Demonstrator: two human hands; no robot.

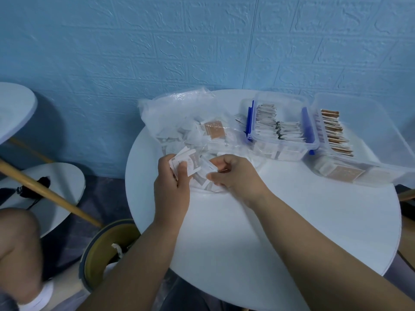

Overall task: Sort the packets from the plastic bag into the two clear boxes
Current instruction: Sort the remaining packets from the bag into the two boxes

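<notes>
My left grip [173,187] is closed around a small fan of white packets [185,161], thumb across their faces, just in from the left edge of the round white table [292,221]. My right grip [238,176] sits close beside it, fingers curled, pinching a single packet [210,169] by its end (the picture is a little soft here). Both are over the mouth of the plastic bag [179,113], which sprawls back toward the far left edge with loose packets still inside. At the far right edge stand the two clear boxes, touching: the blue-latched box [289,106] holds upright white packets, and the outer box [370,122] holds a row of brown-edged ones.
</notes>
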